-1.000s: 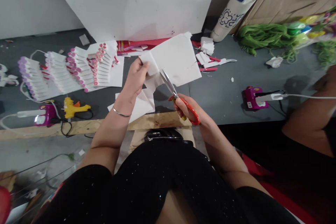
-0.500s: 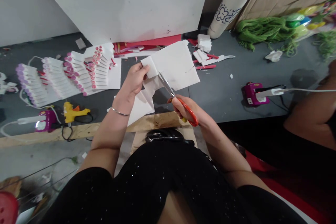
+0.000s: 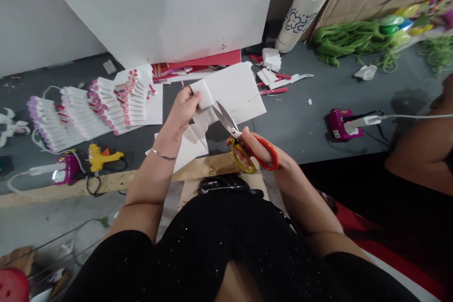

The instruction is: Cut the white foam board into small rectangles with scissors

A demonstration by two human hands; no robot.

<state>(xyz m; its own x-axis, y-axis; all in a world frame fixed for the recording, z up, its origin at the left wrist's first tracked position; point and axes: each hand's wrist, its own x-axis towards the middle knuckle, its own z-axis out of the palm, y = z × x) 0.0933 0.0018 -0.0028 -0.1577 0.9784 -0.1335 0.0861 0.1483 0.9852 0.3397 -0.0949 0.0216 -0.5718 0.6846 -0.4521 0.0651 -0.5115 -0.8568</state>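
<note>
The left hand (image 3: 186,107) pinches a small white paper piece (image 3: 204,93) by a larger sheet (image 3: 236,92); the right hand (image 3: 257,147) holds spread scissors (image 3: 234,131) near its corner. The piece looks light and easily creased, best gripped at its edge. The bottle (image 3: 293,21) hides its contents.

- The left arm (image 3: 150,184) is bare below the sleeve and reaches forward, slanting in toward the middle.
- The left wrist (image 3: 173,134) runs almost straight into the hand.
- The left hand (image 3: 187,104) pinches, its thumb (image 3: 196,100) lying on top.
- The right arm (image 3: 300,193) also angles forward and inward.
- The right hand (image 3: 256,146) grips with thumb and fingers parted, nearer the body than the left.
</note>
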